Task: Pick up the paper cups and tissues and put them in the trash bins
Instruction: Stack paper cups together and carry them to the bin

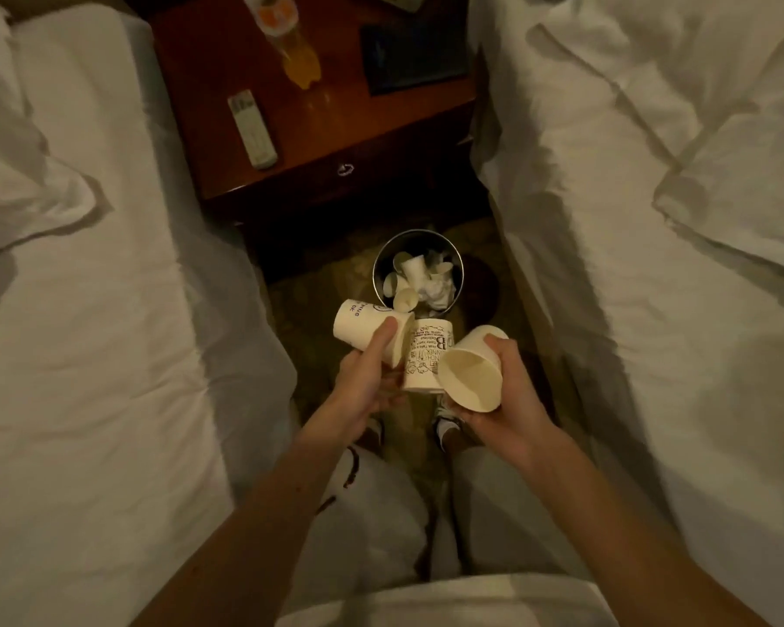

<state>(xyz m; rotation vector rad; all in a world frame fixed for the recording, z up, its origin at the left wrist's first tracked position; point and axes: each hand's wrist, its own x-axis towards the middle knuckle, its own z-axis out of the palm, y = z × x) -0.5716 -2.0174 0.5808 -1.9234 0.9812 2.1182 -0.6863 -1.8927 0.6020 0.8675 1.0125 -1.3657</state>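
Blue-lettered cup: white paper cup with blue lettering [358, 328], tipped sideways, held in the left grip [363, 386].
Printed cup: white paper cup with dark printed text [426, 359], wedged between the other two.
Plain cup: plain cream paper cup [471, 377], mouth facing the camera, in the right grip [512, 400].
Bin: round metal trash bin [378, 264], upright on the floor [299, 300], holding discarded paper cups [403, 300] and crumpled white tissues [437, 291].

Counting three paper cups held up: one blue-lettered cup [358, 330], one printed cup [426, 355], one plain cup [471, 377]. One trash bin [378, 264], and the cups [403, 301] and tissue [435, 292] in it are too jumbled to count. Also two beds [87, 310] [652, 264], one nightstand [381, 129], one remote [252, 129], one bottle [297, 61].
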